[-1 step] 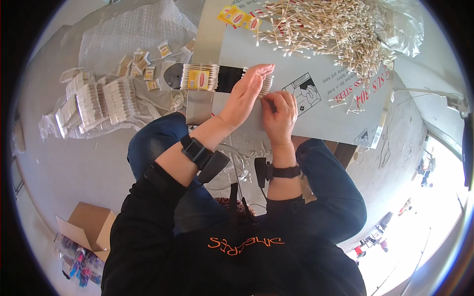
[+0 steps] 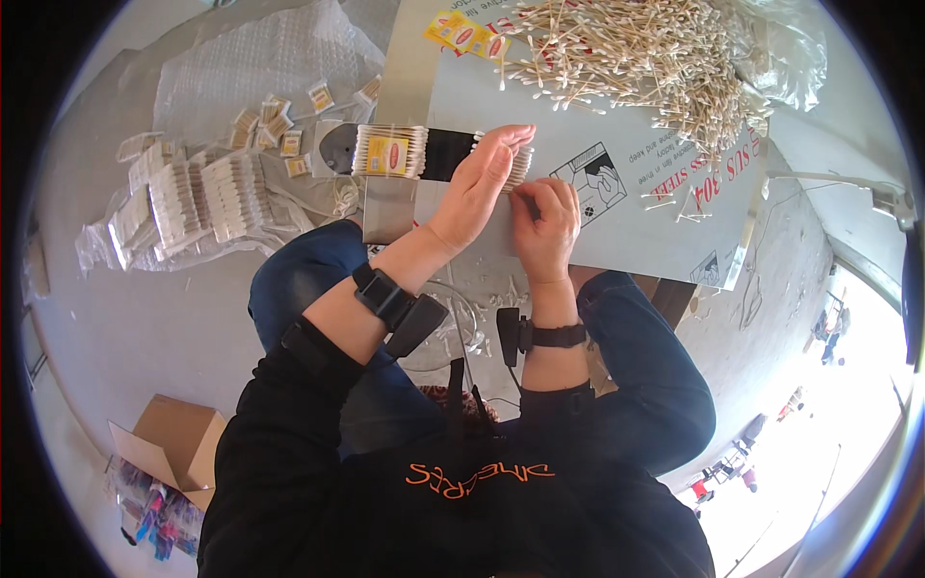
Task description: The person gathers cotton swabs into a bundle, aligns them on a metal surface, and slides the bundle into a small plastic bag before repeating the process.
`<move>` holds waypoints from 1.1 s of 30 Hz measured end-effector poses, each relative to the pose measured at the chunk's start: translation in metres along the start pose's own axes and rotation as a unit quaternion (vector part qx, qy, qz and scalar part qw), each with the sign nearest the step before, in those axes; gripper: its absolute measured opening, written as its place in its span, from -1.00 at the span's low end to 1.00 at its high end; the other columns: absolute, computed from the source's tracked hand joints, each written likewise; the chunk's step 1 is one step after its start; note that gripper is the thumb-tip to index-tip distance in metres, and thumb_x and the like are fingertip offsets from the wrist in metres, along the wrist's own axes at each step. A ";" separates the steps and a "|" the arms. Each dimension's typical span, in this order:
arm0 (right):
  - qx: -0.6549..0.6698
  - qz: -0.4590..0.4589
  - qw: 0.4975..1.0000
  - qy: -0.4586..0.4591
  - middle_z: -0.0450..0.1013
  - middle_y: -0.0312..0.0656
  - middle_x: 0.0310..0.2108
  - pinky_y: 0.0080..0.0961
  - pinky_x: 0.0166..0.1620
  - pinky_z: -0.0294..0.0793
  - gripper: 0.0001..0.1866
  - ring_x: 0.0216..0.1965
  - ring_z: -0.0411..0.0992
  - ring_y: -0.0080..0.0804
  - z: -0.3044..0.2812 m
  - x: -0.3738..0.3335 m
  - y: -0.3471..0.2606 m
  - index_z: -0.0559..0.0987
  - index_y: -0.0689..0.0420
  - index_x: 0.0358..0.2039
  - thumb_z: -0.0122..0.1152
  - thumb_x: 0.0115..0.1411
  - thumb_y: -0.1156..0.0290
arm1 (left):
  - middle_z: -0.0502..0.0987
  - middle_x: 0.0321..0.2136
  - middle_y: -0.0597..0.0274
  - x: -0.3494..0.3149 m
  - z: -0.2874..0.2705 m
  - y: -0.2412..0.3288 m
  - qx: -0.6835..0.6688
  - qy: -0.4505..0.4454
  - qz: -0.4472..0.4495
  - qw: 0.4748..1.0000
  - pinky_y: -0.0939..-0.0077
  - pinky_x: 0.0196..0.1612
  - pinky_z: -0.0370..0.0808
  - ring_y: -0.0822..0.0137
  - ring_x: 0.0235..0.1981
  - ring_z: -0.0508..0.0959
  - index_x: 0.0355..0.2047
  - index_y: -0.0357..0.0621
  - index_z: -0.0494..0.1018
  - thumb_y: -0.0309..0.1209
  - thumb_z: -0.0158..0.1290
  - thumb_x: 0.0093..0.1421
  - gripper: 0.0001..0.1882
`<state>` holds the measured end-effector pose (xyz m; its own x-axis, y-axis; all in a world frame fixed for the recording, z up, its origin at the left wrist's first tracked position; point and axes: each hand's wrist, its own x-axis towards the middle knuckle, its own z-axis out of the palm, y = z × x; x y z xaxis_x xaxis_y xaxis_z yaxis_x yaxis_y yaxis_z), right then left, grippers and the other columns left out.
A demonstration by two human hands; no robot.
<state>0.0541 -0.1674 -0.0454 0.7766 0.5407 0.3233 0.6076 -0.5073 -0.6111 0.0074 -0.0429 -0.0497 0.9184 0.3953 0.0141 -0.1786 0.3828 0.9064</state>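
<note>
My left hand (image 2: 479,178) lies with its fingers stretched out flat over a row of cotton swabs (image 2: 523,166), hiding much of it. Close by on the right, my right hand (image 2: 547,226) is closed, thumb and fingertips pinched at the near ends of these swabs. The fingers partly cover what they grip. To the left along the same black strip (image 2: 449,154) sits a bundle of cotton swabs (image 2: 417,152) with a yellow card (image 2: 389,155) on top. Both rest over a film-covered metal sheet (image 2: 636,246).
A big heap of loose cotton swabs (image 2: 626,58) covers the far right, beside a clear plastic bag (image 2: 790,58). Yellow cards (image 2: 467,37) lie left of it. Stacked swab bundles (image 2: 236,197) and bubble wrap (image 2: 241,72) are at the left. A cardboard box (image 2: 178,433) stands lower left.
</note>
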 end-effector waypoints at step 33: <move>-0.148 -0.066 0.976 -0.148 0.17 -0.08 0.29 -0.09 0.33 0.06 -0.29 0.31 0.14 -0.16 0.009 0.025 -0.008 0.31 0.22 0.21 0.26 0.08 0.22 | 0.31 0.18 0.05 0.011 -0.013 0.007 0.085 0.086 0.055 0.991 0.40 0.28 0.10 0.25 0.24 0.24 0.20 -0.30 0.22 -0.14 -0.28 0.42 -0.48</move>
<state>0.0670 -0.1434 -0.0392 0.6330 0.7624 0.1344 0.7542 -0.5682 -0.3292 0.0113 -0.0254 -0.0484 0.8200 0.5694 0.0586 -0.1992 0.1879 0.9618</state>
